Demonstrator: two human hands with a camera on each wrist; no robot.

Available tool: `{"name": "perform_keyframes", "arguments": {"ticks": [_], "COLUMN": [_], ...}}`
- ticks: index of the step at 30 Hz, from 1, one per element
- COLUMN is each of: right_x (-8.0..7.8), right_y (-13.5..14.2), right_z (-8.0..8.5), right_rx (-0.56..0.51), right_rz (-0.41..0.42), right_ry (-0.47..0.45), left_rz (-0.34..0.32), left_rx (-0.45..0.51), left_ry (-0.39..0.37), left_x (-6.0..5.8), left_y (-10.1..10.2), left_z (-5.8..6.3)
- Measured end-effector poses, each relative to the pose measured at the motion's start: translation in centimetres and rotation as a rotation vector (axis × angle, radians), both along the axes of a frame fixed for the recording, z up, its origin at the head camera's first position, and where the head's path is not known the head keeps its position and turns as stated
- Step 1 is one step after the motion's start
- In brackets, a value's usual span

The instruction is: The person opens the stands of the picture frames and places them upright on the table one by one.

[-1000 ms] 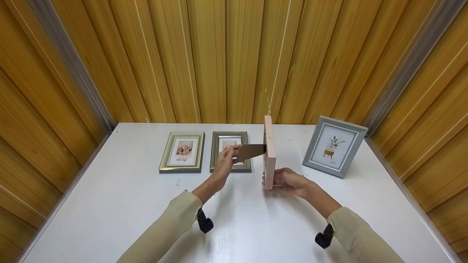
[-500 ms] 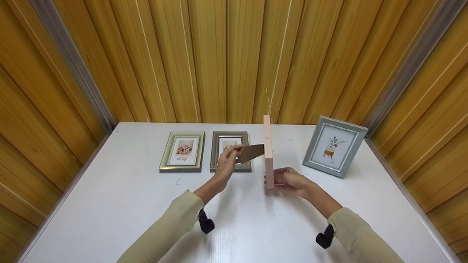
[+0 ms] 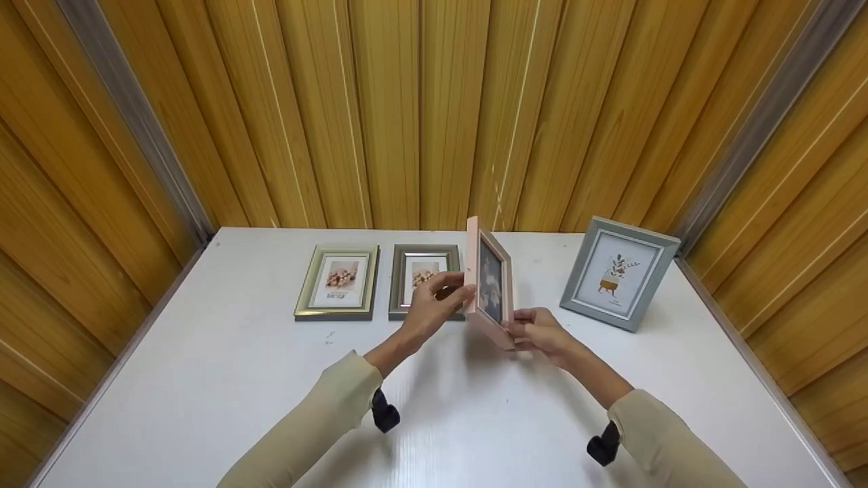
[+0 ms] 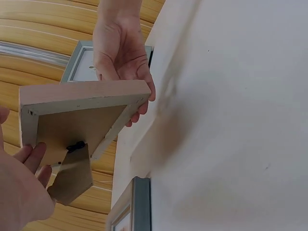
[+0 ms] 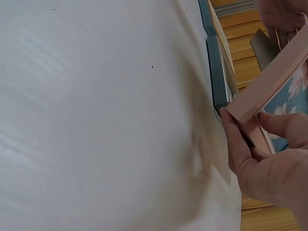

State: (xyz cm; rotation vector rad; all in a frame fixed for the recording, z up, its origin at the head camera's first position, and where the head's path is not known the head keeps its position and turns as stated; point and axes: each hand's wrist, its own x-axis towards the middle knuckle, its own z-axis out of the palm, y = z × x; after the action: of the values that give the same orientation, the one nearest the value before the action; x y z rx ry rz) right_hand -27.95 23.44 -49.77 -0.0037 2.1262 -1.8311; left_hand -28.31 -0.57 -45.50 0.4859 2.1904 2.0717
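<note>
Both hands hold a pink picture frame [image 3: 472,247] raised above the table, turned at an angle with its dark floral picture [image 3: 491,281] facing right. My left hand [image 3: 428,310] grips the frame's left edge between thumb and fingers. At the lower right corner, my right hand [image 3: 546,336] pinches the border, its thumb on the front as the right wrist view shows. From the brown back, seen in the left wrist view, a stand leg [image 4: 74,175] sticks out beside the left hand's fingers. Part of the frame's far side is hidden from the head view.
A gold frame [image 3: 373,278] and a grey-brown frame [image 3: 397,281] lie face up at the back left. On the right, a grey-blue frame [image 3: 583,271] stands tilted back. Wood-patterned walls [image 3: 386,115] enclose the white table [image 3: 237,379].
The pink frame has turned from edge-on, so its front picture now shows. My left hand has gone from the stand leg to the frame's left edge. The right hand keeps its hold.
</note>
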Motion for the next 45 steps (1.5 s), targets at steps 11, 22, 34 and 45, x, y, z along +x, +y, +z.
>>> {"name": "perform_keyframes", "arguments": {"ticks": [11, 22, 34, 45], "right_x": [-0.3, -1.4, -3.4, -4.9], "right_y": [0.6, 1.3, 2.1, 2.2], "right_z": [0.3, 0.5, -0.4, -2.0], "right_rx": [0.171, 0.212, 0.308, 0.355], "right_rz": [-0.218, -0.402, -0.567, -0.665], "right_ry": [0.100, 0.252, 0.458, 0.565], "left_rz": [0.109, 0.101, 0.181, 0.316], "left_rx": [-0.061, -0.079, -0.039, -0.021], "left_ry": [-0.011, -0.007, -0.004, 0.025], "left_x": [-0.9, -2.8, -5.8, -7.8], "left_y": [0.3, 0.7, 3.3, 5.8], "left_z": [-1.5, -2.3, -4.2, -5.2]}}
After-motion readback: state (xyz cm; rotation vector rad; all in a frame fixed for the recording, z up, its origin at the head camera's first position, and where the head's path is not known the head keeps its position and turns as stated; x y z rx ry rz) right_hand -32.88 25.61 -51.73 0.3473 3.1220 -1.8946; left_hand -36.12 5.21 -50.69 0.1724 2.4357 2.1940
